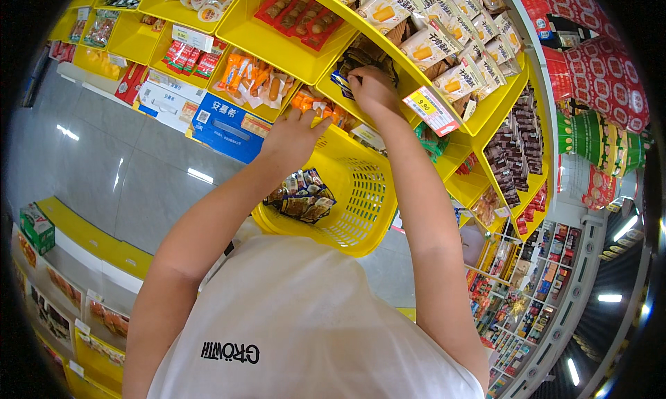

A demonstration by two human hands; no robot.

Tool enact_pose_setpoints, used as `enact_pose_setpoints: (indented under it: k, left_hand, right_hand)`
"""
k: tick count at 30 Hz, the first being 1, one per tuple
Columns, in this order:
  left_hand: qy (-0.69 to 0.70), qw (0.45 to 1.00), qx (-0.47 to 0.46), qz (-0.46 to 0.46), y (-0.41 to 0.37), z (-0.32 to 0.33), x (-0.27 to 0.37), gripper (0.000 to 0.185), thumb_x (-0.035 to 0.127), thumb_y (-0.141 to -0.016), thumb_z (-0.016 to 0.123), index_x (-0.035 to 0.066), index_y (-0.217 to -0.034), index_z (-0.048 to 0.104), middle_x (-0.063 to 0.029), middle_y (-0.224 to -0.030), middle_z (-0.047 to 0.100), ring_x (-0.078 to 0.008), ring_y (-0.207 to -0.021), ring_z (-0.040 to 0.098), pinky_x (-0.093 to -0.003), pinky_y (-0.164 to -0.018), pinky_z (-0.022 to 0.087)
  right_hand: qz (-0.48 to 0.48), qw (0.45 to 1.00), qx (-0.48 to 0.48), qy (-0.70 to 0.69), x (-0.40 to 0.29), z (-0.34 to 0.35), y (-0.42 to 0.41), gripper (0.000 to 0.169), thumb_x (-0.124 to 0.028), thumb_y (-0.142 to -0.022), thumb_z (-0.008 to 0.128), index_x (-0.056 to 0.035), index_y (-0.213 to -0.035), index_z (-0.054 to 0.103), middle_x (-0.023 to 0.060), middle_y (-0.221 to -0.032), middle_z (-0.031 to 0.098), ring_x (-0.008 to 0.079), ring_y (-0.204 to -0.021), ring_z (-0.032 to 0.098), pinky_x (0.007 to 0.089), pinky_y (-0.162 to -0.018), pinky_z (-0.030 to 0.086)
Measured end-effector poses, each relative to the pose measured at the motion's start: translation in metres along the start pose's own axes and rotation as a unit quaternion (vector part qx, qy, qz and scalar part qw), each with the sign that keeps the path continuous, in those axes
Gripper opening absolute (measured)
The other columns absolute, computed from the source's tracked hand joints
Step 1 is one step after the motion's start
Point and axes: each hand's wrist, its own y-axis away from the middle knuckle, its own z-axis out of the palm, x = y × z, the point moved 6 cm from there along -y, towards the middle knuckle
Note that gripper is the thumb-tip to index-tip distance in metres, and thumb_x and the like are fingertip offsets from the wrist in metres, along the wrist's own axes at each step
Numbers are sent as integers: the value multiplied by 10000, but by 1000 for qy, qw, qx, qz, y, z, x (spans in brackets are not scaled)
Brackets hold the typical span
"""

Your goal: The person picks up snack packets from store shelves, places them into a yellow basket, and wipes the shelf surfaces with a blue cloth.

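Note:
My right hand [374,89] reaches into a yellow display bin, its fingers bent at dark and blue snack packets [341,82]; whether it grips one cannot be told. My left hand [296,134] rests, fingers spread, at the near edge of a bin of orange-wrapped snacks [320,108], above the rim of a yellow plastic basket. The yellow basket [364,227] stands below my hands, close to my body. Several dark and blue snack packets [307,196] lie in a heap at its bottom.
Tiered yellow bins hold cream-coloured snack packs [429,45], red-tray packs [302,17] and brown packets [512,144]. A price sign [431,110] is fixed on a bin edge beside my right forearm. A blue carton [226,128] stands left of my left hand. Another display [93,243] is behind at left.

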Motion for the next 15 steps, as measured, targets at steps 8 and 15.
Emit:
enact_pose_setpoints:
  k: [8, 15]
  left_hand:
    - [-12, 1000, -21, -7, 0, -1, 0, 765, 90, -869, 698, 208, -1600, 508, -109, -1412, 587, -316, -1238, 591, -471, -1010, 547]
    - [-28, 999, -37, 8, -1, -4, 3, 663, 141, -967, 624, 212, -1614, 497, -114, -1443, 589, -305, -1234, 601, -455, -1014, 550]
  right_hand:
    - [-79, 992, -14, 101, -15, 1, 7, 316, -328, -996, 675, -59, -1114, 793, 150, -1216, 712, 367, -1110, 700, 459, -978, 562]
    - [27, 988, 120, 93, 19, 18, -5, 282, -271, -1052, 577, -64, -1149, 743, 156, -1225, 711, 395, -1061, 710, 505, -920, 582]
